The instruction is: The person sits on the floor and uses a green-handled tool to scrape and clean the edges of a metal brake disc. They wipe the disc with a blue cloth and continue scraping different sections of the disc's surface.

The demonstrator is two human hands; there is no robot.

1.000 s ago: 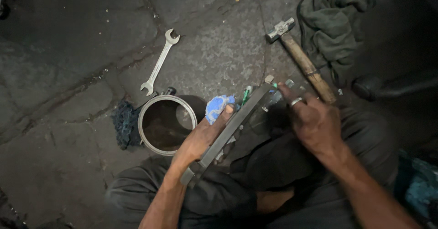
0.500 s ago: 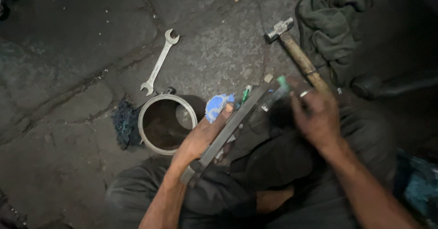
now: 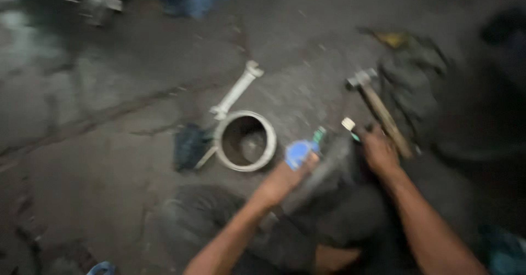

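The picture is blurred by motion. A long grey metal bar (image 3: 318, 179) lies slanted across the person's lap, running from about 7 o'clock up to 1 o'clock; its surface looks dull and dark, and fine details cannot be read. The left hand (image 3: 285, 179) rests on the bar near its middle, fingers laid over it, with a blue scrap (image 3: 298, 152) at its fingertips. The right hand (image 3: 379, 150) is at the upper end of the bar and is closed around a small tool with a pale tip (image 3: 349, 125) (I cannot tell what kind). The two hands are apart.

At 9 o'clock from the left hand, a round metal ring-shaped container (image 3: 245, 141) stands on the concrete floor (image 3: 109, 143); inside only a dim greyish bottom shows. A dark rag (image 3: 189, 146) lies just beside it at 9 o'clock, a pale open-end wrench (image 3: 236, 90) at 12 o'clock. A wooden-handled hammer (image 3: 378, 108) lies at 12 o'clock from the right hand.
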